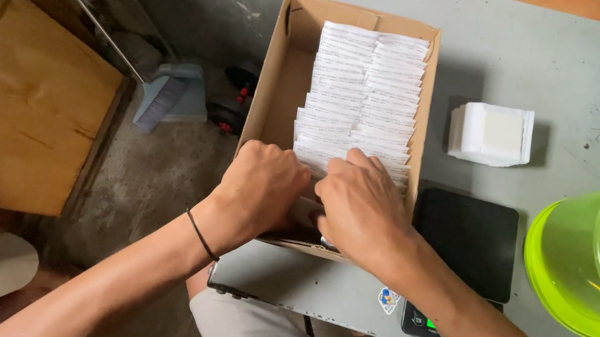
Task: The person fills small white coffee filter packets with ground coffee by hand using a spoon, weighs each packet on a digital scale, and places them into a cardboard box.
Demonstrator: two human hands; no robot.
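Hands are seen at the near end of a cardboard box (284, 85), both pushed down among the white packets (367, 82) that are stood in two tight rows inside it. The left hand (260, 186) is curled into a loose fist, its fingers hidden below the box edge, so it cannot be told if something is held in this grip. A thin black band (202, 236) is worn on the left wrist. The right hand (361, 207) is placed just beside the left one, with its fingers bent and pressed on the nearest packets; whether its grip is clamped on one packet cannot be told. The box is set on a grey table (592, 71), with its left side over the table edge. Near the right forearm, a black scale (471, 238) is laid on the table. To the right of it, a bright green plastic tub (586, 257) with brown powder inside is seen. Farther away, beside the box, a small stack of white packets (491, 133) is placed apart. On the floor to the left, a blue dustpan (166, 93) is lying near a wooden board (17, 113).
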